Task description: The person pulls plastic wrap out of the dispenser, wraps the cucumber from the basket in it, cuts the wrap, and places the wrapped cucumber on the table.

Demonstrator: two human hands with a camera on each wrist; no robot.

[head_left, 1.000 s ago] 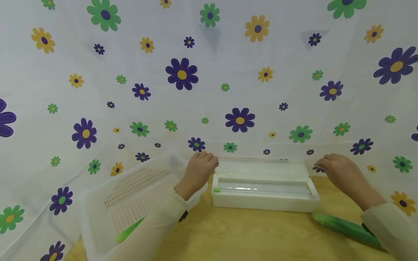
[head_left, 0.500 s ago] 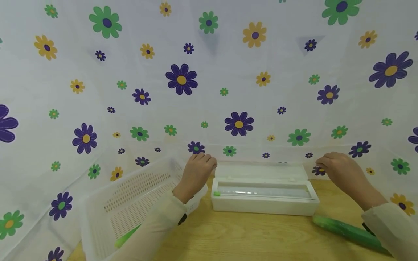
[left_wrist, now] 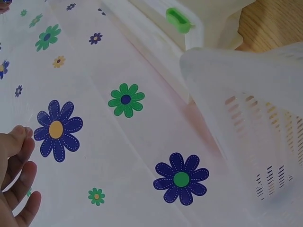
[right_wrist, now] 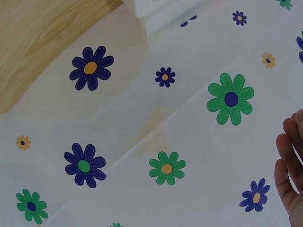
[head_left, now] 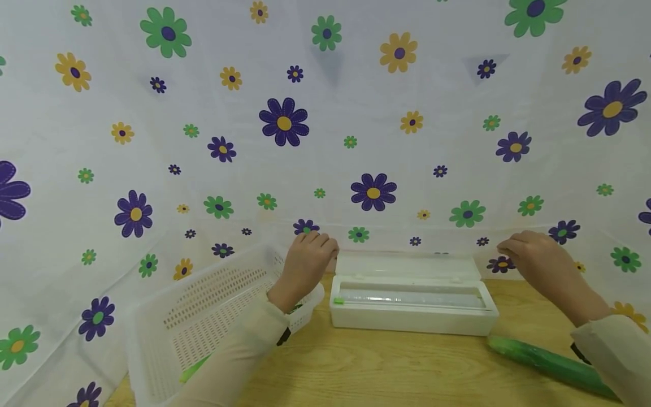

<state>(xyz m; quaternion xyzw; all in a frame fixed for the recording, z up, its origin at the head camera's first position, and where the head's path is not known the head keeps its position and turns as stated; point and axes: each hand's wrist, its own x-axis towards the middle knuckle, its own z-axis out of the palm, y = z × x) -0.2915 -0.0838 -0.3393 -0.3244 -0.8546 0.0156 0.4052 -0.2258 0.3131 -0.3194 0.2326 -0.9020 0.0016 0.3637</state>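
A white cling film dispenser box (head_left: 414,319) stands with its lid (head_left: 407,264) tipped back; a clear roll of cling film (head_left: 407,297) lies inside. At its left end sits a green slider (left_wrist: 179,20). My left hand (head_left: 307,263) is raised by the box's left end, thumb and index fingertip pinched together. Past the right end, my right hand (head_left: 541,271) is held up in a similar pinch. Faint glints by the left fingertips suggest a sheet of clear film between the hands, though it barely shows. Its thumb is mostly out of the right wrist view.
A white perforated basket (head_left: 137,350) stands at the left, with a green vegetable (head_left: 193,368) inside, partly behind my left sleeve. A long cucumber (head_left: 544,359) lies on the wooden table (head_left: 386,367) near my right forearm. A flower-patterned sheet (head_left: 325,158) hangs behind.
My right hand has shifted slightly right and up, so the hands are a little wider apart. The left hand has barely moved. The box, basket and cucumber stay in place.
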